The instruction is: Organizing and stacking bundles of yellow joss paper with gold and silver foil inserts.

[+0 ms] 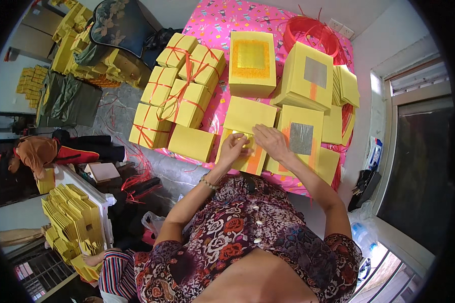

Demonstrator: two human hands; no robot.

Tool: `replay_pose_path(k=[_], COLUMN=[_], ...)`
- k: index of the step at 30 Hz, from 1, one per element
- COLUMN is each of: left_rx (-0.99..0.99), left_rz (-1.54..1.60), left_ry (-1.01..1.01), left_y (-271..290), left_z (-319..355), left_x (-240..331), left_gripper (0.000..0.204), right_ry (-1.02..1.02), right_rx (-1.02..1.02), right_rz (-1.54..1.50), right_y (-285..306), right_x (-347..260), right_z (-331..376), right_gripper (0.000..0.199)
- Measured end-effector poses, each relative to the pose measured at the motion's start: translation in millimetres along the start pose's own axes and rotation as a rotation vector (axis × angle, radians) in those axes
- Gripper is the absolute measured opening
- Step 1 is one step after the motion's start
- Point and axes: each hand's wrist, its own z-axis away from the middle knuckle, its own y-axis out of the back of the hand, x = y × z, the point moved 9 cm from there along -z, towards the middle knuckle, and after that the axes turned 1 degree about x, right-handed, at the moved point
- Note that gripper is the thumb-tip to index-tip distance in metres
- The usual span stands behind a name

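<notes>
Left hand (232, 149) curls over the near part of a yellow stack (249, 115), thumb and fingers drawn almost together; whether a sheet is pinched between them can't be made out. Right hand (270, 140) lies on the same stack, fingers stretched out rather than wrapped round it. That stack sits at the near edge of the pink worktop (220, 16), about midway along. To its left are bundles (190, 103) bound with red ties (188, 68), with a plain block (192, 143) nearer; on its far side is a gold-topped stack (252, 55); to its right stand grey-patched stacks (301, 76), with a red coil (289, 35) at the far right. By its looks, each sheet should be light, limp and easily creased, the whole stack heavier and apt to slide apart. Take a sheet by a free corner; lift the stack from both sides, palms pressing inward.
</notes>
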Motion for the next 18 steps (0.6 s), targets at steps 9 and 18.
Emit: replay_pose_path(k=[9, 18], left_rx=[0.204, 0.368], left_rz=[0.282, 0.211], left_ry=[-0.087, -0.297], left_y=[15.0, 151.4], left_z=[-27.3, 60.7], left_x=[4.2, -13.3], left_gripper=[0.026, 0.019], right_ry=[0.000, -0.202], right_rx=[0.004, 0.066], right_rz=[-0.055, -0.218], right_y=[18.9, 33.7], right_x=[-17.2, -36.0], right_z=[-16.9, -17.6], right_gripper=[0.036, 0.037])
